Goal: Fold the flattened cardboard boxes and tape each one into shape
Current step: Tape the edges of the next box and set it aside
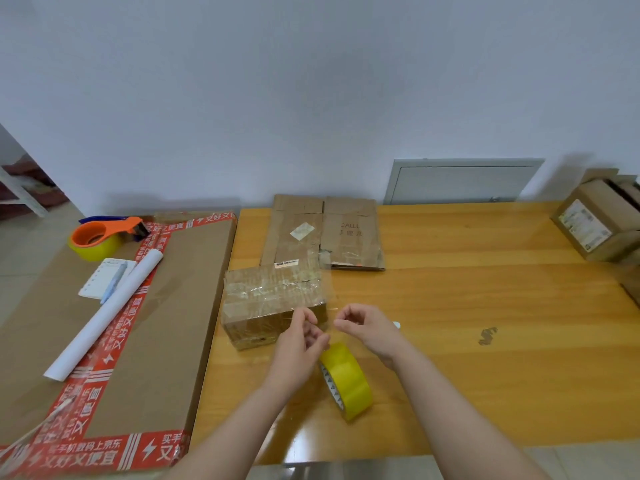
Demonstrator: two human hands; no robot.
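Head view, starting at the left: a big flat carton [166, 306] edged with red printed tape lies beside the wooden table [485, 341]. On it sit an orange tape dispenser [100, 235] loaded with yellow tape, a small notepad [100, 271] with a blue pen [112, 284] across it, and a white paper roll [104, 313] lying at a slant.

On the table's left part, the folded box [273, 299] stands closed. Its top is criss-crossed with shiny clear tape. Just beyond it, at the far edge against the wall, two flattened boxes [325, 233] lie side by side.

The person's left hand [301, 344] is at the folded box's near right corner. Its fingers are curled and the thumb and forefinger are drawn close together. Whether they actually grip anything, I cannot tell.

A strip of clear tape [327, 292] hangs off the box's right end, between the two hands. The right hand [367, 329] has its fingertips bunched in a pinch on the edge of that strip, with the other fingers curled in.

Near the wrists, a yellow tape roll [346, 382] stands on edge on the table.

Far right, another brown box [595, 223] with a label sits at the table's corner, and a grey panel [460, 181] is set in the wall behind.
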